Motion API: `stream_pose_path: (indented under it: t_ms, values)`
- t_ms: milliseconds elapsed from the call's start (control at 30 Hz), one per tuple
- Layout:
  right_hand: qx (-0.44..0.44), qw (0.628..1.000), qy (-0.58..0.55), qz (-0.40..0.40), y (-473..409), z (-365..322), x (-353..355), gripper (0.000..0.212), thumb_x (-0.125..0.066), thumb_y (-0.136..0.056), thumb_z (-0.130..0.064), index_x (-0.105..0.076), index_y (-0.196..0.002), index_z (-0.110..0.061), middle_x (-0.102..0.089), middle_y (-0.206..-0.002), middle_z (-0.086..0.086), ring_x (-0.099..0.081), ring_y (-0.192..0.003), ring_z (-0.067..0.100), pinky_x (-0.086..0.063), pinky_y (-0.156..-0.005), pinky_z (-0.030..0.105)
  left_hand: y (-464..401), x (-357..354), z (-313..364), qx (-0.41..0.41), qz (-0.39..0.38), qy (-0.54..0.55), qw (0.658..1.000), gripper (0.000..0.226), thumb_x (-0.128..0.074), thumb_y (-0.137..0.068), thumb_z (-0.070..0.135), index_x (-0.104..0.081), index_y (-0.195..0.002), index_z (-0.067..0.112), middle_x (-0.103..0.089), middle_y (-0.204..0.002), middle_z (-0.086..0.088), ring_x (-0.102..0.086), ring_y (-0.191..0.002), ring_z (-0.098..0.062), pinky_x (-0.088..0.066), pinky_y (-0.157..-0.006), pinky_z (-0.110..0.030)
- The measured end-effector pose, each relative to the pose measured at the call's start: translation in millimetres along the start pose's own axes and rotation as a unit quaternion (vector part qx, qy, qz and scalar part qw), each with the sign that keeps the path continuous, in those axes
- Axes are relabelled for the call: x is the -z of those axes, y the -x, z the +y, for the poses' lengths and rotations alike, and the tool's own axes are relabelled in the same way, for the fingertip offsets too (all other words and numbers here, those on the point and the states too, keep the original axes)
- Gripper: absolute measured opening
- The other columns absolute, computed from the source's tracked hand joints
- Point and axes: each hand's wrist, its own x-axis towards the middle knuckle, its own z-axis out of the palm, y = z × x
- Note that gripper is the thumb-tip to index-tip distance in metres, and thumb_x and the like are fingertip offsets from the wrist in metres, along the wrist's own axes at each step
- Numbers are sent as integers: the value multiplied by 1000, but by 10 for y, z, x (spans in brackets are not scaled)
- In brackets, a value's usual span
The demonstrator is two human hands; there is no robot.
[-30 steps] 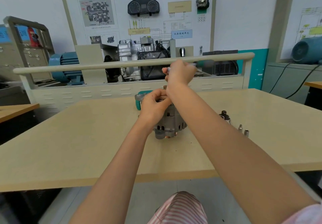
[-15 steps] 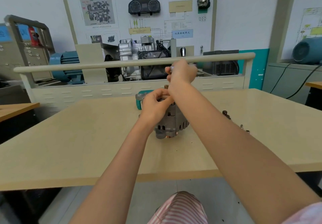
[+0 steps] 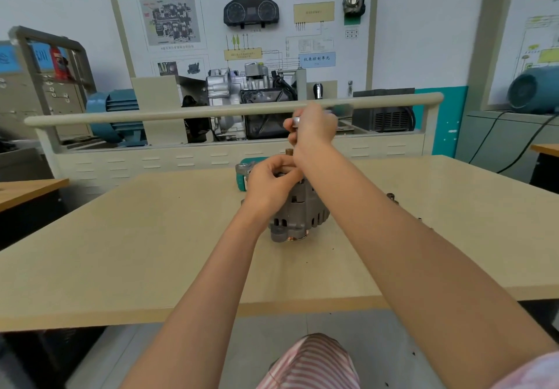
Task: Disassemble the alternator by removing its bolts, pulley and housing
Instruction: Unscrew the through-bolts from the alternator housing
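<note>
Striped clothing (image 3: 308,364) at bottom centre, both forearms reaching up the frame over the tan table (image 3: 121,252). Alternator (image 3: 298,213) stands on end at frame centre on the table, housing not yet split, shaft stub poking up at top. Left hand (image 3: 270,181) has fingers curled round the alternator's upper part, gripping to steady it. Right hand (image 3: 313,127) just above, fist clamped round a metal tool handle (image 3: 295,121); its working end is hidden behind the hand, so what it engages is unclear. Teal tool (image 3: 248,174) lies just behind the alternator, small loose parts (image 3: 391,197) at right centre beyond the right forearm, partly hidden. Farther back: guard rail (image 3: 181,113), gearbox trainer (image 3: 242,101) and wall board (image 3: 242,25) across the top. Risk, my judgement: the alternator stands on a small base, so hard torque could twist or tip it if the left grip slips; the tool could also pop off and round the fastener. Versus earlier frames: right hand has drifted slightly, left grip unchanged, alternator in the same spot, loose parts now more covered by the forearm.
</note>
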Motion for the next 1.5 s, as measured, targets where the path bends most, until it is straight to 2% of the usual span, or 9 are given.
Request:
stream_pose_path:
  t_ms: [133,233,400,633,967,1067,1200,1267,1500]
  values:
    - [78,996,-6,50,22,62,-38,23,-25,-99,-8,-37,-118,-5,-51,-74,9,-44,-28,3,-30,-31,14,4,-5,10,-1,15,-19,1000,9,-61,-85,6,-68,-86,12,-69,-84,-12,-59,-76,-13,-51,-67,-26]
    - [-38,995,84,-31,19,-66,-49,19,-26,-93,-4,-45,-93,-7,-46,-58,4,-39,-26,5,-21,-30,13,15,17,9,-9,-1,-3,1000,7,-65,-86,15,-66,-83,21,-67,-76,1,-60,-74,-8,-47,-60,-11]
    - [-146,979,61,-131,-69,-157,22,34,-22,-94,-6,-40,-66,-14,-41,-41,-7,-36,-27,3,-17,-29,13,27,31,1,1,-19,16,1000,11,-66,-87,21,-70,-96,17,-72,-88,0,-66,-85,-11,-52,-74,-22]
    - [135,988,-52,58,88,105,-27,7,-25,-100,-11,-32,-101,-11,-51,-78,10,-46,-31,2,-34,-34,13,2,-15,-5,4,25,-34,999,11,-58,-86,4,-66,-89,13,-67,-84,-6,-56,-74,-11,-46,-63,-24]
    - [-183,957,86,-207,-66,-166,3,31,-23,-93,-5,-39,-68,-15,-39,-43,-8,-35,-29,2,-14,-31,12,31,69,12,13,-27,48,998,15,-65,-88,21,-72,-97,11,-73,-87,1,-67,-77,-4,-48,-60,-12]
    - [-161,975,46,-147,-51,-141,15,23,-26,-93,-4,-46,-84,-11,-42,-50,-5,-38,-29,3,-17,-30,13,14,33,19,14,-6,37,999,5,-67,-86,20,-70,-89,16,-70,-79,3,-63,-71,-2,-46,-58,-12]
    - [57,996,-24,61,11,33,-12,20,-27,-96,-3,-39,-112,-5,-54,-77,11,-48,-35,7,-30,-31,15,-7,-1,7,9,7,-1,1000,13,-61,-87,7,-63,-78,17,-60,-75,-7,-54,-74,-18,-43,-67,-30]
    - [91,993,-32,60,53,71,-30,24,-24,-98,-4,-33,-119,-8,-54,-88,15,-48,-35,6,-31,-32,14,-5,-1,9,8,10,0,1000,12,-58,-86,4,-62,-80,13,-58,-77,-10,-52,-73,-19,-44,-66,-30]
    - [-165,976,32,-135,-115,-171,43,31,-22,-93,-5,-39,-69,-13,-39,-42,-6,-35,-26,3,-16,-30,12,14,79,49,19,-48,18,998,4,-66,-87,24,-69,-87,26,-72,-76,12,-64,-69,4,-41,-50,-6]
